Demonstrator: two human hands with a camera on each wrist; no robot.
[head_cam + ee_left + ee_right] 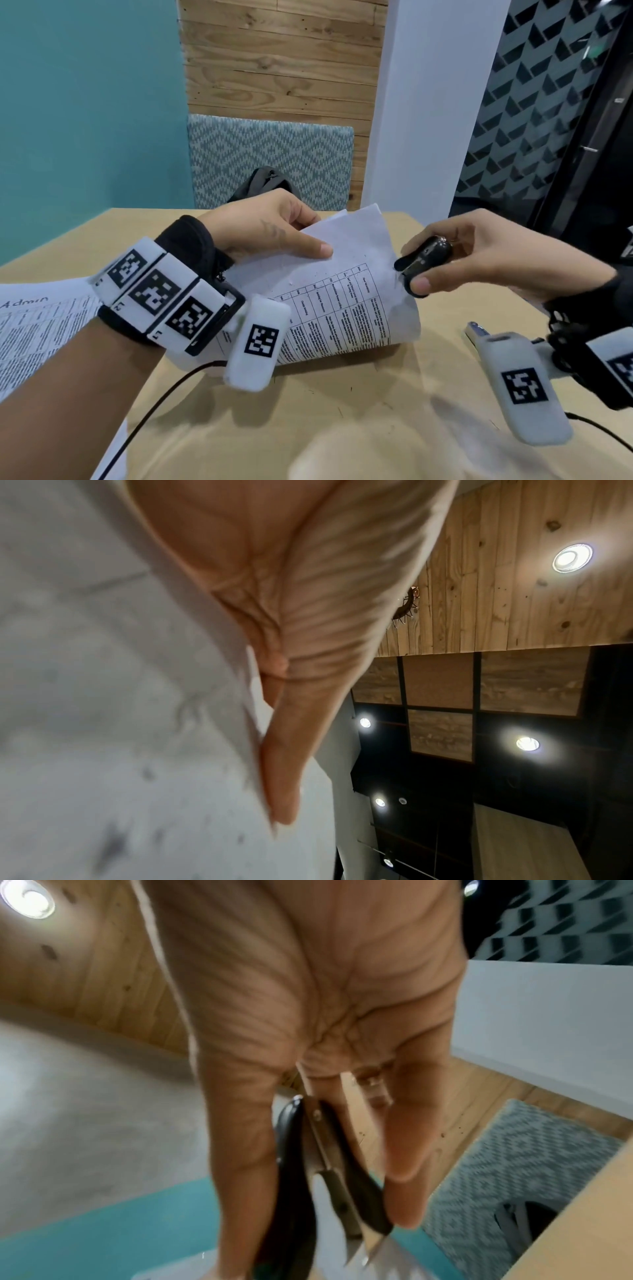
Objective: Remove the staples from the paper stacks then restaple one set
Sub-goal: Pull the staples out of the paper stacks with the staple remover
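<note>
Two hands meet over one stapled set near the middle of the head view: the left hand (270, 226) pinches the paper stack (346, 298) by its upper edge, thumb lying flat across the top sheet and the other fingers curled behind, so the pages lift off the table (342, 411) and bend into a loose curl. Held up like that, the corner toward the right of the frame is offered to the tool. The right hand (479, 253) grips a small black staple remover (423, 262) between thumb and fingers, its claws touching the right edge of the sheets; in the right wrist view the metal claws (359, 1245) poke out below the fingertips, closed or nearly so around the paper's edge. The staple itself is too small to make out, so I judge only that this is the pulling step on this set. At the left edge of the head view a second paper stack (37, 329) lies flat on the table, well apart from the work. A slim device with a metal end, probably the stapler (479, 332), lies at the lower right, partly hidden by the wrist gear, close by for the restapling not yet begun.
</note>
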